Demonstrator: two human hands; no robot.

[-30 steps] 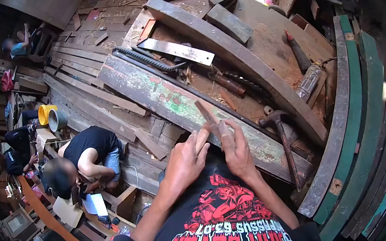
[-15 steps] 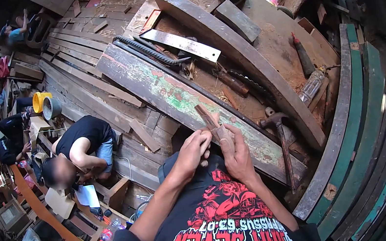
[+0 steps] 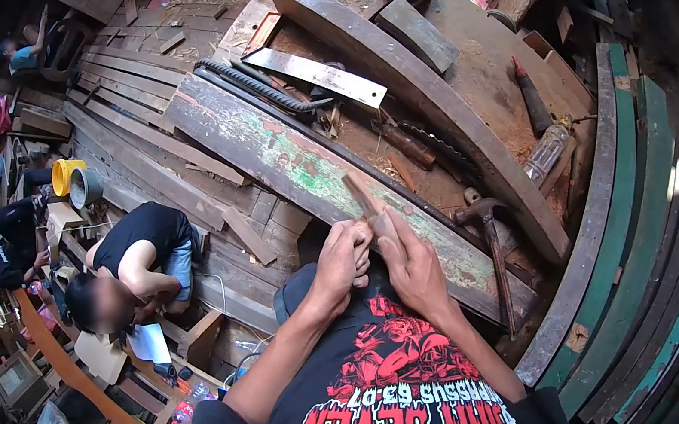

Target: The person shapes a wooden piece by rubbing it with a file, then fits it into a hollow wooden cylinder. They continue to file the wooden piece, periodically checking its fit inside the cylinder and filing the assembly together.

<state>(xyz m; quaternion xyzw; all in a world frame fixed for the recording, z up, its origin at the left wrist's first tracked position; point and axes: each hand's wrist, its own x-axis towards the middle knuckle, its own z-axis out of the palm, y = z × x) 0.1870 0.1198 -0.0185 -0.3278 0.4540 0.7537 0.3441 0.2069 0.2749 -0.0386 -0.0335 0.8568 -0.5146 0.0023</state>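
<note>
My left hand (image 3: 337, 266) and my right hand (image 3: 411, 267) meet close in front of my chest, both closed around the lower end of a small thin wooden stick (image 3: 361, 195). The stick points up and away from me, over a long plank with worn green and red paint (image 3: 279, 155) that lies on the workbench. My fingers hide the stick's lower end.
A hammer (image 3: 490, 230) lies just right of my right hand. A curved dark beam (image 3: 428, 104), a metal ruler (image 3: 319, 76), a ribbed steel bar (image 3: 253, 90), a bottle (image 3: 546, 150) and curved green boards (image 3: 641, 196) surround the bench. Below left, a person in black (image 3: 142, 257) crouches on floor planks.
My hands have drawn slightly closer together on the stick, and my left fingers have curled tighter. The view has shifted a little; the crouching person has barely moved.
</note>
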